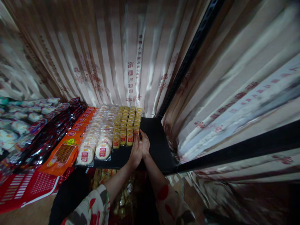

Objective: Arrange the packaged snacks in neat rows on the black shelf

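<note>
Small yellow snack packets [123, 137] with red labels stand in several tight rows on a black shelf [156, 137]. At the front right end of these rows my left hand [136, 151] and my right hand [145, 144] are pressed close together. Their fingertips close about a yellow packet at the end of the row, which they partly cover. Left of the yellow rows lie clear-wrapped round white crackers [103, 150] with red labels, in two columns. An orange bag of brown snack sticks [63, 153] lies farther left.
Dark shiny packs [58, 128] and white-green packs [18, 125] lie at the far left. A red plastic basket [35, 186] is below them. Printed curtains [112, 56] hang behind, with a black metal post [187, 59] at the corner. Yellowish packs [124, 193] lie under the shelf.
</note>
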The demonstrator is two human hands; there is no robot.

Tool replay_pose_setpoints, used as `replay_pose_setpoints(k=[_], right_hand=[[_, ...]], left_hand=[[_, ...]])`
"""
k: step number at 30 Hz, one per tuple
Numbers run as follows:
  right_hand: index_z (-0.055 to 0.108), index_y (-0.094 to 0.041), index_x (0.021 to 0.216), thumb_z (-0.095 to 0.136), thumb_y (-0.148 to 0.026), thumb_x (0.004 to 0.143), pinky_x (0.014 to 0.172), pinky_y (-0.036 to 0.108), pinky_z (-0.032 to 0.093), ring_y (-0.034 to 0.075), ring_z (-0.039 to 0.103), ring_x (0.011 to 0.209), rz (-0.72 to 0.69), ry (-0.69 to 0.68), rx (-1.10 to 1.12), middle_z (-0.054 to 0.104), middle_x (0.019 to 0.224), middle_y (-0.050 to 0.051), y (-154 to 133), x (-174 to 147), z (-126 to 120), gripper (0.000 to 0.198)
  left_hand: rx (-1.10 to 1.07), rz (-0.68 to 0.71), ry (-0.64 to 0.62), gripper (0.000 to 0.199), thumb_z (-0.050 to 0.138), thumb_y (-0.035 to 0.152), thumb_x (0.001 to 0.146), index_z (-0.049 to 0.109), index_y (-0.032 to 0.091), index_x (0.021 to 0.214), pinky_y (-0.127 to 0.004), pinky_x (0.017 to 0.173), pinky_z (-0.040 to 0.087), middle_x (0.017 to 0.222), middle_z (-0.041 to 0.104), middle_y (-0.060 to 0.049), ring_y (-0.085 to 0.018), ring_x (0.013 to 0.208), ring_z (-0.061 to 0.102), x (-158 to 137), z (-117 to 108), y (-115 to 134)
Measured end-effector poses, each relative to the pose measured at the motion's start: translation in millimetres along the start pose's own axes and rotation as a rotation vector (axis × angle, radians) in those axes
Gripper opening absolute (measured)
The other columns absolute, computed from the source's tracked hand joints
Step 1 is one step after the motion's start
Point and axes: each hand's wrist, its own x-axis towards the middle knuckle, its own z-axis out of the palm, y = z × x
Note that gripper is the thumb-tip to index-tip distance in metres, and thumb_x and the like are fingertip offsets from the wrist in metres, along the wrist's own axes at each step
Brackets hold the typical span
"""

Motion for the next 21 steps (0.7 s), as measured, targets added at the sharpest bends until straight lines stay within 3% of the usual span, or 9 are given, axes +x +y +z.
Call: replay_pose_setpoints(k=[6, 12, 17, 21], right_hand=[[0.048, -0.018, 0.127, 0.044, -0.023, 0.077, 0.093, 0.034, 0.038, 0.02, 0.051, 0.105, 0.016, -0.013, -0.066, 0.055, 0.12, 0.01, -2, -4, -3, 0.051], [0.049, -0.012, 0.124, 0.043, -0.019, 0.075, 0.089, 0.033, 0.042, 0.02, 0.053, 0.098, 0.013, 0.042, -0.012, 0.055, 0.115, 0.013, -9, -40, -8, 0.049], [0.054, -0.016, 0.114, 0.041, -0.025, 0.082, 0.081, 0.03, 0.047, 0.016, 0.058, 0.087, -0.074, 0.088, 0.101, 0.059, 0.105, 0.009, -23, -100, -11, 0.036], [0.055, -0.018, 0.11, 0.036, -0.025, 0.087, 0.074, 0.027, 0.049, 0.013, 0.061, 0.075, -0.098, -0.056, 0.155, 0.064, 0.092, 0.006, -26, -155, 3, 0.031]], left_hand=[[0.014, 0.06, 0.025, 0.045, 0.033, 0.027, 0.09, 0.038, 0.017, 0.134, -0.038, 0.115, 0.012, 0.147, 0.029, -0.006, -0.018, 0.137, 0.019, -5, 0, -1], [0.117, 0.099, 0.046, 0.041, 0.033, 0.025, 0.09, 0.047, 0.011, 0.125, -0.035, 0.113, 0.022, 0.14, 0.04, -0.012, -0.019, 0.132, 0.032, -41, -12, 9], [0.139, 0.259, 0.102, 0.036, 0.029, 0.023, 0.089, 0.054, 0.016, 0.115, -0.035, 0.101, 0.039, 0.119, 0.058, -0.009, -0.016, 0.112, 0.052, -103, -44, -3], [0.284, 0.104, 0.133, 0.03, 0.033, 0.02, 0.087, 0.057, 0.016, 0.106, -0.033, 0.094, 0.043, 0.108, 0.062, -0.009, -0.017, 0.104, 0.056, -141, -88, -41]])
